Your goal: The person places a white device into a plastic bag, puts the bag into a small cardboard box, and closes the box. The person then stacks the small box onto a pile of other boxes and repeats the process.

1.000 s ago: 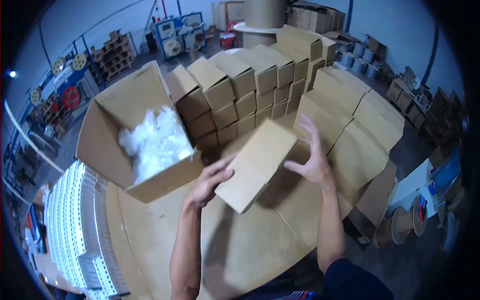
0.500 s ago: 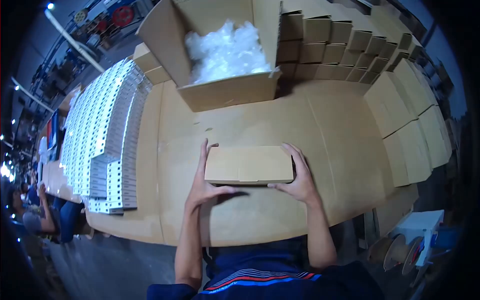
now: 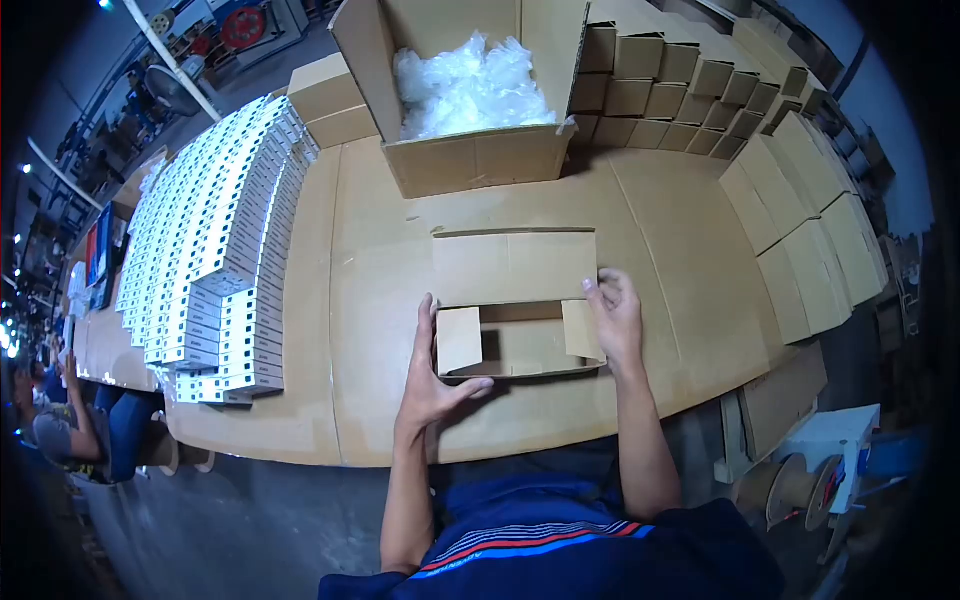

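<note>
In front of me on the table lies a small brown cardboard box [image 3: 520, 368]. Its long lid flap [image 3: 515, 262] is folded back away from me, and a short side flap stands at each end, leaving the bare inside in view. My left hand [image 3: 436, 385] holds the left end, fingers along the side and thumb by the front edge. At the right end, my right hand [image 3: 618, 318] grips the box, its thumb by the corner where the lid meets the side; some of its fingers are hidden.
A large open carton [image 3: 480, 165] with clear plastic packing stands at the back. Stacked white boxes [image 3: 215, 250] fill the left side. Several brown boxes [image 3: 640, 97] line the back right, more cartons [image 3: 800, 240] the right edge. A person [image 3: 85, 430] sits far left; a cable spool [image 3: 800, 490] stands right.
The box's lid has been opened and folded back, showing the inside and side flaps. My right hand has moved up to the lid corner; my left hand stays at the left end.
</note>
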{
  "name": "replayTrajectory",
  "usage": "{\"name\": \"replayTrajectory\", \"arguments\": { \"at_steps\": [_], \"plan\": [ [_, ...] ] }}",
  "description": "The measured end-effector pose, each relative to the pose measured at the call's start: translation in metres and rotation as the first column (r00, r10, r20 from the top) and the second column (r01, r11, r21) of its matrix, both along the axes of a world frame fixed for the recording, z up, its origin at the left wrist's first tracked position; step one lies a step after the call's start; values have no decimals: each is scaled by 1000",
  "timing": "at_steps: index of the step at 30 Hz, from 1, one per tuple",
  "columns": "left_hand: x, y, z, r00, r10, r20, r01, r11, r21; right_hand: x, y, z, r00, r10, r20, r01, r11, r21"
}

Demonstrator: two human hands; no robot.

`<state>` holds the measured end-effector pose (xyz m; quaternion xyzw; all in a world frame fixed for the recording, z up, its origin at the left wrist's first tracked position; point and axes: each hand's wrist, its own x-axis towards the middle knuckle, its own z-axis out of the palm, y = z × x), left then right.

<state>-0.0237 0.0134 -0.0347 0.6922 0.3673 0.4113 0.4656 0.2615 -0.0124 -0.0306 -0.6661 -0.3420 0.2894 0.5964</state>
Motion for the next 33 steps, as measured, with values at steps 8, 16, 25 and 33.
{"name": "replayTrajectory", "arguments": {
  "at_steps": [8, 16, 25, 33],
  "plan": [
    [31, -11, 32, 949, 251, -192, -204, 951, 234, -30, -33, 47, 802, 232, 550, -205, 972, -111],
    [63, 91, 7, 931, 336, -144, -275, 903, 332, 6, 79, 22, 799, 214, 562, -272, 962, 22],
    [98, 188, 6, 912, 394, -116, -332, 873, 357, 36, 185, 21, 793, 220, 568, -288, 957, 31],
    [79, 183, 9, 918, 391, 68, -396, 915, 82, 50, 172, 20, 924, 100, 370, -171, 971, 165]
  ]
}}
